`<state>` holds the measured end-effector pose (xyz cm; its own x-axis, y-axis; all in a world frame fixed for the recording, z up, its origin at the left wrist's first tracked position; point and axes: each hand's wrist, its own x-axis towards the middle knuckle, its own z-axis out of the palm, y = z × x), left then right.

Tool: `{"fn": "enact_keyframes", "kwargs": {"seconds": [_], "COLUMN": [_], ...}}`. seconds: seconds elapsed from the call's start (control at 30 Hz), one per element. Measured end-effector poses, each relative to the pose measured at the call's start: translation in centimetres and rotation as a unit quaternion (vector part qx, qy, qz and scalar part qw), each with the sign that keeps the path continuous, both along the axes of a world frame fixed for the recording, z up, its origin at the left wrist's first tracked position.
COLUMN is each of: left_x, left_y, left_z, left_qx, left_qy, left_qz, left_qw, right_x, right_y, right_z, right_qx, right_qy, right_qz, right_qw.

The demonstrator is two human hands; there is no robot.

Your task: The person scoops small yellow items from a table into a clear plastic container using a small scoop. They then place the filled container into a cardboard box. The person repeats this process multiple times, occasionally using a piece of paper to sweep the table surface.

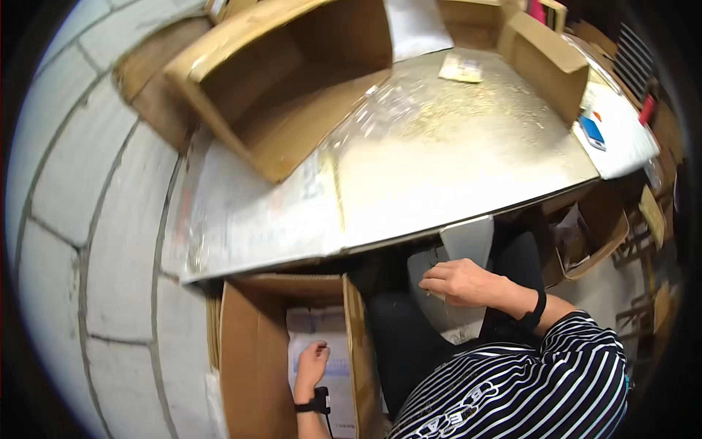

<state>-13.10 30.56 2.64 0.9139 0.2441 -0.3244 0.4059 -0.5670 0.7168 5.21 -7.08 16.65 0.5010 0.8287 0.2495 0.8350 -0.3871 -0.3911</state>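
Note:
My left hand [313,366] is down inside an open cardboard box [248,351] below the table's front edge. Its fingers are curled together above a white package [340,366] with pale blue print; anything between them is too small to make out. Over my lap, beside the table's front edge, hangs my right hand [464,283]. Its fingers are bent and pressed together, and whatever they hold is hidden. A dark band circles each wrist.
Small yellowish pieces [468,110] and clear plastic bits [387,106] lie scattered across the table [409,186]. A large cardboard box [292,80] lies tipped, facing me. A blue device [592,134] sits on white cloth at right. Another box [596,241] stands below.

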Motion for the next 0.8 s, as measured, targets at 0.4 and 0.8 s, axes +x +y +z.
{"fn": "enact_keyframes", "kwargs": {"seconds": [0.4, 0.8], "left_x": [30.4, 53.3], "left_y": [-11.2, -17.2], "left_z": [16.4, 14.7], "left_qx": [0.075, 0.392], "left_qy": [-0.258, -0.284], "left_qz": [-0.106, -0.077], "left_qw": [0.957, 0.871], "right_x": [28.6, 25.6], "right_y": [-9.3, -12.8], "right_z": [3.3, -2.3], "right_qx": [-0.159, -0.175], "right_qy": [0.038, -0.039], "right_qz": [-0.411, -0.188], "right_qw": [0.897, 0.966]}}
